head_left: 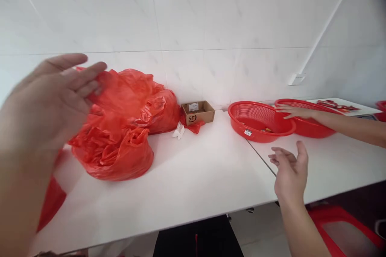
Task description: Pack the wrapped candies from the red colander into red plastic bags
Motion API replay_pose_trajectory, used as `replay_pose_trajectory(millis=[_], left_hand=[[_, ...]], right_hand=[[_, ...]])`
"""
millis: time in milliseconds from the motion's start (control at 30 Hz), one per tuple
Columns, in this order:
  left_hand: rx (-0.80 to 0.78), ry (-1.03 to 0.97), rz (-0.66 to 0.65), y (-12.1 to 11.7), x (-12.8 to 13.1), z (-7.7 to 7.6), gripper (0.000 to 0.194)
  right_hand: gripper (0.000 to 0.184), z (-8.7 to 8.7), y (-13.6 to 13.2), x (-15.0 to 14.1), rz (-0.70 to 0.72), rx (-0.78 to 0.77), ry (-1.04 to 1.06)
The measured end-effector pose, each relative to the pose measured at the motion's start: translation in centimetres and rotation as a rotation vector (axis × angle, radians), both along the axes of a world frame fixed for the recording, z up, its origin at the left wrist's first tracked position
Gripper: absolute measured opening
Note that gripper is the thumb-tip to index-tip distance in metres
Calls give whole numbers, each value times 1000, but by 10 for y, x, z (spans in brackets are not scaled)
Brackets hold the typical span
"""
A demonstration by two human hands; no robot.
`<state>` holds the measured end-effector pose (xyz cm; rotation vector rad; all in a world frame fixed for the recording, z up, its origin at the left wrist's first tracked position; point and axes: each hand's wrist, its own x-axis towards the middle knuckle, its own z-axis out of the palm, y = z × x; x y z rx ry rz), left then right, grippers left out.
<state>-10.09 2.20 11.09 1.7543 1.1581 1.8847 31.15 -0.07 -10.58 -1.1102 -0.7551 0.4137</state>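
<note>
My left hand is raised at the left, in front of the red plastic bags. Its fingers are stretched out and slightly smeared by motion, and I see nothing gripped in them. Behind it bulges a pile of red plastic bags, with a bunched red bag lower and nearer on the table. My right hand hovers over the table's front part, fingers loosely bent and apart, holding nothing. Just beyond it sits a red mesh basket with a white label and a few small items inside.
Another person's hand reaches from the right over a second red basket. A small cardboard box and crumpled white tissue lie by the wall. The white table has a seam. A red stool stands below at right.
</note>
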Motion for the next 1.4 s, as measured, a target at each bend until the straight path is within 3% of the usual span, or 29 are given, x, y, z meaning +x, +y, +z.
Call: replay_pose_trajectory(millis=[67,133,200,300,367,433,533,600,667,767,900,967,1067,1133,1233,1300,1400], left_hand=[[-107,-153,-154,-7,43,-25,47],[-139,-211,-302,-14,84,-57,45],[-216,-313,-408,-19,119,-92,44],[-326,-398,-425,-24,145,-134,40],[-391,-323,-397,-23,141,-154,42],[-467,-95,-304,-20,123,-171,47],[-562,398,-70,-11,89,-194,49],[-574,590,-6,-5,73,-207,47],[-588,628,-24,-2,70,-214,46],[-647,537,6,-1,81,-210,41],[-727,449,73,-4,99,-199,31],[-754,465,68,-4,98,-198,31],[-798,567,155,-3,80,-199,33],[-844,576,214,0,62,-201,35],[-907,359,135,5,44,-204,40],[-918,214,60,8,45,-207,48],[-894,94,-36,11,59,-210,54]], right_hand=[[54,20,-7,-12,105,4,-84],[48,26,-16,-50,402,-75,-196],[62,20,-20,-99,601,-158,-264],[74,0,-6,-149,696,-180,-223],[68,-14,15,-150,669,-205,-154],[62,-23,37,-129,644,-242,-79],[52,-22,61,-85,627,-303,-33],[43,-15,63,-67,604,-350,-90],[36,-8,53,-68,632,-374,-182],[32,-4,19,-105,709,-343,-347],[72,-24,-14,-165,557,-203,-592],[82,-38,-8,-171,522,-212,-712],[69,-47,25,-138,587,-376,-803],[60,-37,48,-103,581,-489,-835],[40,-6,52,-75,455,-522,-896],[30,16,32,-87,494,-397,-803],[25,26,-8,-138,771,-157,-669]])
